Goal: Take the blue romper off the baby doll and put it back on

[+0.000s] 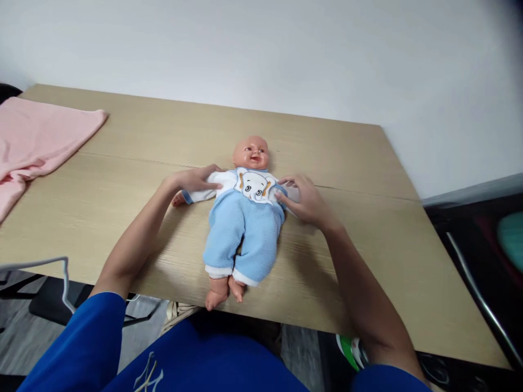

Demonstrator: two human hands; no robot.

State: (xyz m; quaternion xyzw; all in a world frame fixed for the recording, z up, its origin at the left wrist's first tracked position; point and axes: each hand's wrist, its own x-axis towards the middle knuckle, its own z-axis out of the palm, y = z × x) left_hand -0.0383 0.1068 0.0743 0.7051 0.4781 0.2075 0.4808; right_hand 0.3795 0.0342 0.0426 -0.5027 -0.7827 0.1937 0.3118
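Note:
A baby doll (245,228) lies face up on the table, its head toward the wall and its bare feet at the front edge. It wears blue fleece trousers and a white top with an elephant face on the chest. My left hand (196,179) rests on the sleeve at the left, thumb and fingers spread across the upper arm. At the other side, my right hand (305,200) is by the doll's arm, slightly blurred. Its thumb touches near the chest, with the fingers curved and apart. Part of that sleeve is hidden behind my hand.
A pink cloth (36,144) lies at the left end of the wooden table (347,152). The white wall (245,54) rises behind it. A white cable or bar (64,277) shows at lower left. Dark chair parts stand at the right, beyond the table edge.

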